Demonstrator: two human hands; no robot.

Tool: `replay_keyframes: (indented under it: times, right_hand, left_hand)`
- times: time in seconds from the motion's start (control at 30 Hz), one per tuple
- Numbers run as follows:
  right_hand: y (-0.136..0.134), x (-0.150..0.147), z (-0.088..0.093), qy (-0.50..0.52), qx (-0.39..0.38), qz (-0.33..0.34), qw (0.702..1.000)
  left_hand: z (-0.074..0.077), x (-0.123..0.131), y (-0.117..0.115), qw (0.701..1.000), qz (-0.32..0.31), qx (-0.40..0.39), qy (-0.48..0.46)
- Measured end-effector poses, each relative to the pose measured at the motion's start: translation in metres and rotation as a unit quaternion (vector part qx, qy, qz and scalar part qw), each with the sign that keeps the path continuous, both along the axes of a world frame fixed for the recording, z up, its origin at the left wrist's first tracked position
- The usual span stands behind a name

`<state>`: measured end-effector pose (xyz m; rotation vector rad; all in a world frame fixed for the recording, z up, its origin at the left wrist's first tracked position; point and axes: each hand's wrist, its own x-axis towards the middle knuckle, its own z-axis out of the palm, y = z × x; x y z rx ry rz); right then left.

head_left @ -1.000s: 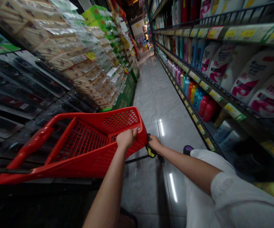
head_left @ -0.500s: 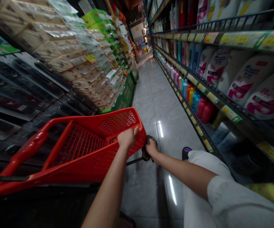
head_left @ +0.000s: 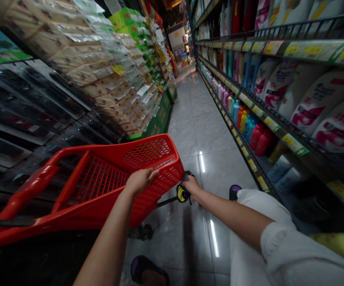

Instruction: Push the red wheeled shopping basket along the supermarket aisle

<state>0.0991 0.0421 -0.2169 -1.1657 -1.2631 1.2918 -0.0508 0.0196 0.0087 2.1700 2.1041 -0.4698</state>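
A red plastic shopping cart (head_left: 100,220) with lattice sides and a red push handle stands at the left. My left hand (head_left: 140,182) is closed over its near top rim, with some fingers hidden behind the edge. Beyond the cart's front end, my right hand (head_left: 192,186) is wrapped round a small black grip. A round black and yellow piece (head_left: 183,193) hangs just below that hand, and a dark rod runs from it toward the cart. I cannot make out what this item is. The cart's basket shows only its bare red lattice.
Shelves of shampoo bottles (head_left: 316,97) with a price-tag rail (head_left: 294,49) line the right side. Stacked packs in tan wrapping (head_left: 100,75) rise at the left, beside hanging packaged goods (head_left: 25,103). A grey tiled floor (head_left: 183,99) runs down the aisle.
My left hand has slid back along the cart's rim, away from its front corner. The right hand keeps its grip, and the yellow round piece has turned more into view.
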Motion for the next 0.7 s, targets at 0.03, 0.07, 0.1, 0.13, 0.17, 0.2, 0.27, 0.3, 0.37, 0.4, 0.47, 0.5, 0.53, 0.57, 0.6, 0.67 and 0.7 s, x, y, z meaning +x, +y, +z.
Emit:
replay_keyframes:
  times: [0.03,0.07,0.1,0.13,0.17,0.2,0.27,0.3,0.37,0.4,0.47,0.5,0.53,0.57,0.6,0.67,0.7]
  right_hand:
    - [0.001,-0.003,0.003,0.0,-0.01,-0.02,1.0]
    - [0.003,-0.005,0.008,-0.003,-0.019,-0.052,0.998]
    - [0.006,-0.006,0.015,-0.008,-0.016,-0.088,0.996]
    - [0.009,-0.005,0.023,-0.015,0.005,-0.118,0.993]
    - [0.012,-0.003,0.029,-0.024,0.038,-0.139,0.989]
    - [0.013,0.0,0.033,-0.035,0.075,-0.147,0.986]
    - [0.013,0.005,0.034,-0.059,0.111,-0.136,0.983]
    - [0.012,0.006,0.031,-0.07,0.095,-0.129,0.985]
    - [0.008,0.006,0.023,-0.091,0.019,-0.118,0.989]
    - [0.008,0.005,0.02,-0.1,-0.017,-0.115,0.988]
    - [0.009,0.004,0.02,-0.113,-0.037,-0.123,0.985]
    - [0.01,0.004,0.023,-0.115,-0.015,-0.133,0.984]
    - [0.013,0.006,0.027,-0.117,0.022,-0.142,0.983]
    - [0.015,0.008,0.032,-0.117,0.066,-0.145,0.98]
    - [0.017,0.011,0.035,-0.117,0.107,-0.143,0.977]
    - [0.021,0.017,0.037,-0.124,0.143,-0.133,0.973]
    - [0.022,0.019,0.035,-0.129,0.136,-0.128,0.974]
  left_hand:
    - [-0.001,0.002,-0.001,1.0,-0.001,0.004,0.006]
    - [-0.001,0.005,-0.002,1.0,-0.001,0.007,0.01]
    - [-0.001,0.007,-0.002,1.0,-0.002,0.009,0.015]
    - [-0.001,0.009,-0.003,1.0,-0.002,0.01,0.02]
    - [-0.001,0.011,-0.003,1.0,-0.002,0.014,0.023]
    - [-0.002,0.013,-0.002,1.0,-0.002,0.018,0.025]
    - [-0.002,0.018,-0.001,0.999,0.002,0.025,0.028]
    - [-0.003,0.02,-0.001,0.999,0.004,0.029,0.027]
    - [-0.004,0.025,0.0,0.999,0.006,0.036,0.024]
    - [-0.004,0.028,0.001,0.999,0.007,0.04,0.023]
    - [-0.005,0.034,0.002,0.999,0.01,0.049,0.022]
    - [-0.005,0.038,0.003,0.998,0.013,0.051,0.022]
    - [-0.005,0.041,0.004,0.998,0.016,0.053,0.022]
    - [-0.005,0.044,0.005,0.998,0.018,0.054,0.022]
    - [-0.006,0.046,0.007,0.998,0.02,0.056,0.021]
    - [-0.006,0.051,0.009,0.998,0.023,0.061,0.02]
    - [-0.006,0.053,0.009,0.997,0.024,0.064,0.018]
